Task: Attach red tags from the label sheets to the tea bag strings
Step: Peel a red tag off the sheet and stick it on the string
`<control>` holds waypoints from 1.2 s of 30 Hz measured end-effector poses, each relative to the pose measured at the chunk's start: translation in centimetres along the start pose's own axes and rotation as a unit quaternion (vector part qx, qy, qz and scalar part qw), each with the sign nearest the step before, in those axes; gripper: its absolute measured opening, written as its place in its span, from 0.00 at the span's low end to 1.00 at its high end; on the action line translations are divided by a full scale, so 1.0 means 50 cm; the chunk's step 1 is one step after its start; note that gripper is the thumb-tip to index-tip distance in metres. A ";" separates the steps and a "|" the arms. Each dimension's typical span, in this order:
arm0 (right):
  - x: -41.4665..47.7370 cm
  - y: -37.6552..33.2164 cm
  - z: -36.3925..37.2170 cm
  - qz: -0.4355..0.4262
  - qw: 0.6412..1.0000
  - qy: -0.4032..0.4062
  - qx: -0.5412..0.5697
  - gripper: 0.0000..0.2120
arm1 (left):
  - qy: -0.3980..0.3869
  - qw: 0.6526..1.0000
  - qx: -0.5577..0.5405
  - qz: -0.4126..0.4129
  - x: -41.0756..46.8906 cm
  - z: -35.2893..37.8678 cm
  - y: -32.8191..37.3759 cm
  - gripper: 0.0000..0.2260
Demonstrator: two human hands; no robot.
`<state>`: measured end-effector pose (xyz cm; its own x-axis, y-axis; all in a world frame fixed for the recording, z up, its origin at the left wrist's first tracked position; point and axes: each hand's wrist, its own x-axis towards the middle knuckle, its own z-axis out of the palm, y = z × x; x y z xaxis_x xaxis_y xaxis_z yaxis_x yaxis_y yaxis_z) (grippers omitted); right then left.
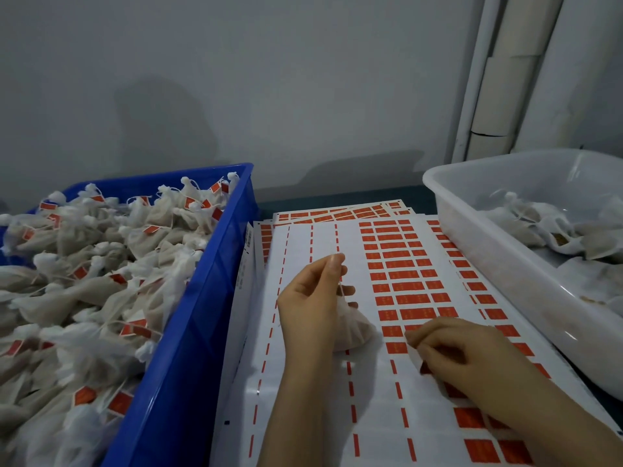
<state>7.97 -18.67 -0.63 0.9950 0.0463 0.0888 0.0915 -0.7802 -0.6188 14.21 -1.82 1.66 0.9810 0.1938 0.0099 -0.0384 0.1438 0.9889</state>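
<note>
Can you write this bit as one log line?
left hand: pinches tea bag string | right hand: pinches red tag on label sheet

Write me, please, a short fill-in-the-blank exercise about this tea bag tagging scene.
1. The person's ____ hand pinches the thin white string of the white mesh tea bag lying on the white label sheet.
2. The tea bags already bearing red tags fill the ____ plastic crate.
3. The translucent white plastic tub stands on the person's ____ side.
Missing words: left; blue; right.
</note>
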 end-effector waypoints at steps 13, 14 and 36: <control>0.008 -0.049 -0.096 0.053 0.945 0.210 0.244 0.12 | -0.126 0.988 -0.058 -0.065 -0.012 0.007 0.005 0.05; 0.012 -0.058 -0.096 0.047 0.948 0.202 0.241 0.12 | -0.127 0.988 -0.061 -0.066 -0.012 0.008 0.004 0.06; 0.059 -0.066 -0.044 0.051 0.864 0.164 0.474 0.14 | -0.104 0.981 -0.120 -0.112 -0.027 0.020 0.022 0.04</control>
<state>10.49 -17.34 3.40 0.9487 -0.2935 0.1174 0.1519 0.0978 -0.9835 13.03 -2.87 2.86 0.9865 -0.0680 -0.1493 0.1640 0.3896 0.9063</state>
